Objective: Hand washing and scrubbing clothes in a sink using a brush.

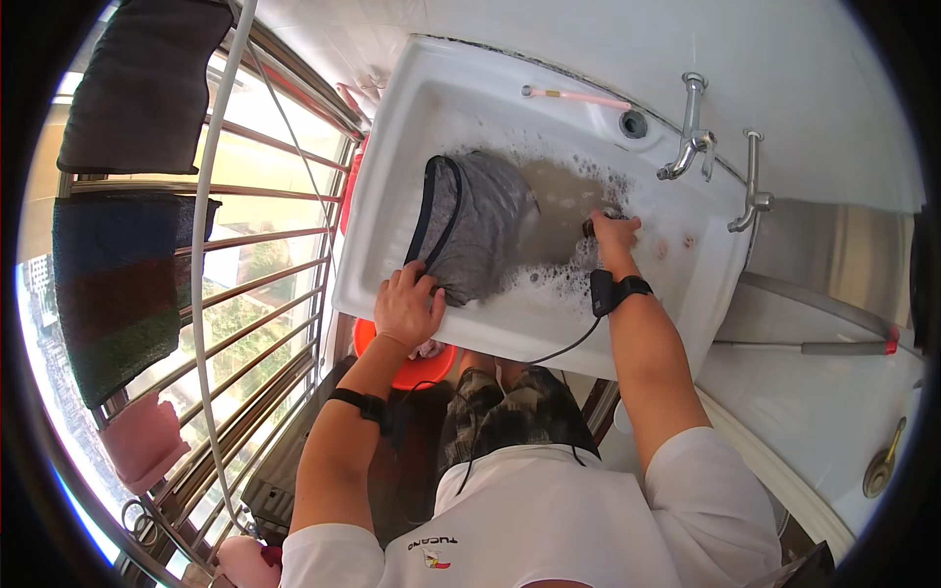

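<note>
A wet grey cloth garment (489,213) with a dark waistband or trim lies at the left of a white ceramic laundry sink (544,334). Its lower left edge, by the dark trim, is pinched in my left hand (408,305) at the sink's front rim. My right hand (615,231) is over the soapy brownish water (562,206) at the sink's middle right, with its fingers around a small dark object (589,226). My palm and the foam hide most of that object, so its kind is unclear.
Two metal taps (687,136) (751,187) project from the wall at the right. A pink-handled stick (577,97) rests on the back ledge. An orange basin (423,371) stands below the front left. Cloths hang on window bars (257,191) at left.
</note>
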`<move>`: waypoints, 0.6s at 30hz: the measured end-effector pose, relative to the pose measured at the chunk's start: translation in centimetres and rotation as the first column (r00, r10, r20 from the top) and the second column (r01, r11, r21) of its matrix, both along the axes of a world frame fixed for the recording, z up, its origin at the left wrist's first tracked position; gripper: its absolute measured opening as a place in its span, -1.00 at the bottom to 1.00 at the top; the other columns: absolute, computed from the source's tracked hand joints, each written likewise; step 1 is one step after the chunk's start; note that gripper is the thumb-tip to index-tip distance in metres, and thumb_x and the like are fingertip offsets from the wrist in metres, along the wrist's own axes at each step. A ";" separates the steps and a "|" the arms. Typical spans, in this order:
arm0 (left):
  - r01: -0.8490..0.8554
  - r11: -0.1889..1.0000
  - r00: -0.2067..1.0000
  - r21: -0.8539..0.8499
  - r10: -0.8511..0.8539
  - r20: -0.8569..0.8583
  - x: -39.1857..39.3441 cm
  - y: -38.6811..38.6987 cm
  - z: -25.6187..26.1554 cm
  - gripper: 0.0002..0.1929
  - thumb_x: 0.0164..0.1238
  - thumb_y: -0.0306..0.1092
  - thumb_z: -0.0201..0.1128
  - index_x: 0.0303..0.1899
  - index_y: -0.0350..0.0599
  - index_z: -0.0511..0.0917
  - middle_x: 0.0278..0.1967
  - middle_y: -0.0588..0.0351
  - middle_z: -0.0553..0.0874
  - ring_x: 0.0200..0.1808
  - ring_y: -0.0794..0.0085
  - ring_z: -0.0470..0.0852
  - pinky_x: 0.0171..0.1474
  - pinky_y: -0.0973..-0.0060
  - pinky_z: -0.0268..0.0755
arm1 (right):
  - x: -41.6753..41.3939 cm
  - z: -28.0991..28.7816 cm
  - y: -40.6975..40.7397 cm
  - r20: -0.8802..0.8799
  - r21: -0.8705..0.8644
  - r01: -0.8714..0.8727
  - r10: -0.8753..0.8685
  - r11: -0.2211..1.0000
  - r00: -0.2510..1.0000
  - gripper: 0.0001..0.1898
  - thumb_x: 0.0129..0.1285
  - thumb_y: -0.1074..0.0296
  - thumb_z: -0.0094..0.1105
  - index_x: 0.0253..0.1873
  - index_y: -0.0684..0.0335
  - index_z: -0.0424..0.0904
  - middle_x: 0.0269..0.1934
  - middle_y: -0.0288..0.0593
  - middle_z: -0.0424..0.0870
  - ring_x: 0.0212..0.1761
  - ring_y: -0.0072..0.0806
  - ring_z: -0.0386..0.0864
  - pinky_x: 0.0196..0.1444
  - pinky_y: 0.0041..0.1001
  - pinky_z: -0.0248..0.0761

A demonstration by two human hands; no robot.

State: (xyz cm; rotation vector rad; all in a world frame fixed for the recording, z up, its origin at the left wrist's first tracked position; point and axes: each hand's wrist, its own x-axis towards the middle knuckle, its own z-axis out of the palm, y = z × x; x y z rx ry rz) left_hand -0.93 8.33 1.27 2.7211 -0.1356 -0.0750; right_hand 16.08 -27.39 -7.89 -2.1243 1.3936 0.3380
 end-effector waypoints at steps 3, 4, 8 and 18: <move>-0.053 0.998 0.999 -0.022 0.053 -0.005 1.2 -1.7 -0.1 -0.78 0.34 -0.19 0.31 -0.10 -0.06 0.65 -0.03 0.09 0.68 -0.03 0.10 0.65 0.04 0.17 0.44 | 0.8 -1.9 -3.7 0.000 0.064 -0.051 0.051 0.997 0.999 0.10 0.07 0.00 0.55 0.57 0.33 0.03 0.32 0.35 0.41 0.42 0.18 0.40 0.42 -0.03 0.39; -0.111 0.993 0.994 -0.045 0.110 -0.024 1.3 -2.0 -0.2 -0.76 0.35 -0.19 0.30 -0.07 -0.07 0.63 -0.04 0.09 0.69 -0.04 0.10 0.65 0.03 0.18 0.43 | 0.6 -2.1 -4.1 0.001 0.060 -0.049 0.049 0.997 0.999 0.10 0.07 0.00 0.55 0.57 0.33 0.03 0.32 0.35 0.41 0.42 0.18 0.40 0.42 -0.03 0.39; -0.217 0.976 0.976 -0.008 0.217 0.002 0.4 -0.7 -0.8 -0.75 0.38 -0.19 0.28 -0.01 -0.05 0.61 -0.11 0.09 0.72 -0.07 0.12 0.66 0.00 0.18 0.42 | -2.3 1.4 0.1 0.184 -0.282 -0.487 0.545 0.827 0.818 -0.06 0.13 0.15 0.49 0.55 0.27 0.14 0.26 0.26 0.49 0.33 0.15 0.48 0.35 -0.03 0.42; -0.185 0.982 0.983 0.027 0.185 -0.007 0.4 -0.5 -0.8 -0.84 0.19 -0.35 0.24 -0.18 0.06 0.66 -0.33 0.18 0.66 -0.15 0.21 0.64 -0.05 0.21 0.38 | -3.2 4.9 16.3 0.431 -0.367 -0.920 0.851 -0.140 -0.301 -0.38 0.31 0.15 0.40 0.45 0.02 0.47 0.30 0.12 0.45 0.13 0.14 0.53 0.16 0.01 0.49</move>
